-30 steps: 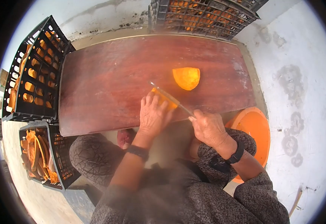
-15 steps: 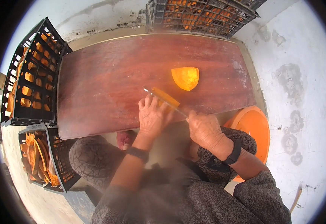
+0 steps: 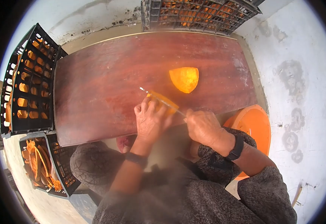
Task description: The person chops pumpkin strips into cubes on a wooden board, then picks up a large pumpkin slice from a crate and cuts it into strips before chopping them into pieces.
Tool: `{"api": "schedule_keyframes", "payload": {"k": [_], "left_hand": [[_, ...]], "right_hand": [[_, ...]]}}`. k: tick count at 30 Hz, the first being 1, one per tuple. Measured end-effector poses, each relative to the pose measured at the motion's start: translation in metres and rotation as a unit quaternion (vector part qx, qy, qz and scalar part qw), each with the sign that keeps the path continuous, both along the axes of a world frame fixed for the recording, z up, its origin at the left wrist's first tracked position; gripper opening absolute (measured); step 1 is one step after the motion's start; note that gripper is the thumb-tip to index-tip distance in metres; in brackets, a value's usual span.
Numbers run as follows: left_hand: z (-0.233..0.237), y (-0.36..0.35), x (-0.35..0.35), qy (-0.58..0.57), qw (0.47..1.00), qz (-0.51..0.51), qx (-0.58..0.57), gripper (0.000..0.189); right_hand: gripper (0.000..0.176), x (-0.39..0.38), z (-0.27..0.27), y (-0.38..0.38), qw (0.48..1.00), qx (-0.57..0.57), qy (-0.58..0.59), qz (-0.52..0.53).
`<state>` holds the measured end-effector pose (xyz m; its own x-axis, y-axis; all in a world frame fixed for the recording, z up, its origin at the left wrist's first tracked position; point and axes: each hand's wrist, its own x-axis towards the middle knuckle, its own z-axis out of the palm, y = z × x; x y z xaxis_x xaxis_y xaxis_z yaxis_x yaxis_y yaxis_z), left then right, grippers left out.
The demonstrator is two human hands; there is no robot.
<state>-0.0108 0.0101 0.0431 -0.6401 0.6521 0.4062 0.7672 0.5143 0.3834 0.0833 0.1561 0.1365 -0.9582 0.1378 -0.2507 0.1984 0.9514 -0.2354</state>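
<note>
My right hand (image 3: pixel 207 128) is wrapped round the handle of a knife (image 3: pixel 162 101), whose thin blade slants up and left over the red-brown board. Under and along the blade lies an orange pumpkin piece (image 3: pixel 173 106). Bent fingers of my left hand (image 3: pixel 150 118) hold this piece down at the board's near side, close beside the blade, and partly hide it. Farther back on the board, a larger pumpkin wedge (image 3: pixel 185 79) rests apart from both hands.
The wooden board (image 3: pixel 107 86) spans the area before my knees. Black crates with orange pieces stand at the left (image 3: pixel 32 82), lower left (image 3: pixel 45 164) and back (image 3: pixel 196 16). An orange basin (image 3: pixel 250 123) sits by my right knee, near the white wall (image 3: pixel 301 93).
The knife blade has shifted slightly, and more orange shows on its far side. Both hands keep their grips, and the larger wedge stays put. The view has tilted a little.
</note>
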Motion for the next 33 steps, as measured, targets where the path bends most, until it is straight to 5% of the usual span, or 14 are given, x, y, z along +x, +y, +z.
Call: {"api": "schedule_keyframes", "payload": {"k": [21, 33], "left_hand": [[-0.006, 0.001, -0.003, -0.012, 1.0, 0.009, 0.002, 0.032], [-0.015, -0.006, 0.001, -0.006, 0.999, 0.006, 0.036, 0.038]], "right_hand": [[0.006, -0.022, -0.021, 0.004, 0.999, -0.01, 0.044, 0.007], [0.018, -0.053, -0.051, 0.01, 0.995, -0.07, 0.064, -0.009]]}}
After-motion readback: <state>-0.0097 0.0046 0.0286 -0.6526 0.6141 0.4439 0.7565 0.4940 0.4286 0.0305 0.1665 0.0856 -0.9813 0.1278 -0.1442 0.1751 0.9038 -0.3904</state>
